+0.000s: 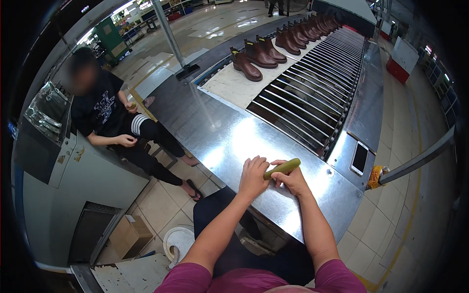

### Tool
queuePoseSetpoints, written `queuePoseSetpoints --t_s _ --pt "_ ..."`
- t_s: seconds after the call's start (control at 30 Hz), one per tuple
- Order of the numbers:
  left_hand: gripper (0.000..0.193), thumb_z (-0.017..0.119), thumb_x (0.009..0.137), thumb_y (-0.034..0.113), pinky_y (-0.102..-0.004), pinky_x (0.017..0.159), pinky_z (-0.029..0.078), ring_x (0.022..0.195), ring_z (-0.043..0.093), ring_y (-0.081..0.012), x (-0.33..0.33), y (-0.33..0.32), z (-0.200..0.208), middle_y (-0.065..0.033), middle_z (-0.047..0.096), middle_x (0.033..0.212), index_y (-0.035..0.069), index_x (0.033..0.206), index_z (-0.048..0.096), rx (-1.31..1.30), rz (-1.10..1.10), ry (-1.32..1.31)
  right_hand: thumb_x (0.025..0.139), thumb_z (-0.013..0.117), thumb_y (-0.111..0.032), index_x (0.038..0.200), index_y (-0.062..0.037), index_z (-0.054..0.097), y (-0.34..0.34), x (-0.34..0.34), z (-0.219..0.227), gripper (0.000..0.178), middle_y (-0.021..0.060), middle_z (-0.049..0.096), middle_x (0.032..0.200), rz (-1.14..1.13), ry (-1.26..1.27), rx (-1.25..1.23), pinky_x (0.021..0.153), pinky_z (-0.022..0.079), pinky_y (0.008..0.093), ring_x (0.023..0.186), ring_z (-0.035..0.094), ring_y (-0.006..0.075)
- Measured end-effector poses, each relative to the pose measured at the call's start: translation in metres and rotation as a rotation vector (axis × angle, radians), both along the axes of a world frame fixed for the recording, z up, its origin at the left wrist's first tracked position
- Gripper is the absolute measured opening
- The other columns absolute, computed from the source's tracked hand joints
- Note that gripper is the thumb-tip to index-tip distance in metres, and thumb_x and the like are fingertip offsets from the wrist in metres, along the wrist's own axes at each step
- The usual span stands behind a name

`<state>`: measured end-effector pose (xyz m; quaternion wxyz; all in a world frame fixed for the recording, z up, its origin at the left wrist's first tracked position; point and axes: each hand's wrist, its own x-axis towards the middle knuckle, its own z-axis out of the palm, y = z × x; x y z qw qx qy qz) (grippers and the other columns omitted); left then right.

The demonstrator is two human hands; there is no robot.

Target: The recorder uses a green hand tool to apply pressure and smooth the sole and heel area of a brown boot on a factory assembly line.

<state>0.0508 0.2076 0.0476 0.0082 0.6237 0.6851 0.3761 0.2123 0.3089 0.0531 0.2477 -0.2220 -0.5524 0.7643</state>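
My right hand [289, 178] is closed round a long, smooth green thing [283, 169], shaped like a cucumber; its exact kind I cannot make out. It slants up to the right over the shiny metal tabletop [215, 141]. My left hand [253, 177] lies beside its lower left end, back upward, fingers stretched forward over the metal. Whether the left fingers touch the green thing I cannot tell.
Beyond the tabletop runs a roller conveyor [312, 93], with several brown leather boots [248, 66] along its left side. A phone [359, 158] lies at the right. At the left sits a person [107, 105], a small greenish thing in one hand. A white bucket [178, 237] stands below.
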Motion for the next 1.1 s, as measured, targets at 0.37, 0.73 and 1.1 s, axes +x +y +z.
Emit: queuePoseSetpoints --t_s 0.37,0.73,1.1 --pt "0.032 0.069 0.078 0.002 -0.0547 0.111 0.039 0.128 0.058 -0.0372 -0.01 -0.004 -0.006 -0.0128 0.065 0.124 0.004 0.11 0.066 0.012 0.013 -0.017 0.088 0.08 -0.003 0.135 0.0014 0.061 -0.005 -0.01 0.0 0.051 0.0103 0.073 0.105 0.03 0.069 -0.1 0.066 0.058 0.029 0.075 0.068 0.0149" --pt "0.051 0.087 0.067 0.025 -0.0517 0.1 0.042 0.111 0.061 -0.0373 -0.026 -0.009 -0.014 -0.0134 0.067 0.111 0.008 0.112 0.068 0.007 -0.031 -0.072 0.088 0.082 -0.012 0.142 -0.0034 0.057 -0.006 -0.013 0.007 0.06 0.0109 0.071 0.125 0.217 0.128 -0.115 0.077 0.061 0.0312 0.092 0.072 0.0184" --pt "0.037 0.076 0.078 0.01 -0.0565 0.114 0.037 0.129 0.058 -0.0375 -0.007 0.003 -0.017 -0.0139 0.067 0.125 0.005 0.114 0.068 -0.026 -0.017 0.031 0.097 0.077 -0.024 0.124 0.0012 0.068 -0.002 0.001 0.005 0.038 0.0083 0.075 0.099 0.007 -0.266 -0.012 0.062 0.055 0.0264 0.07 0.067 0.0114"
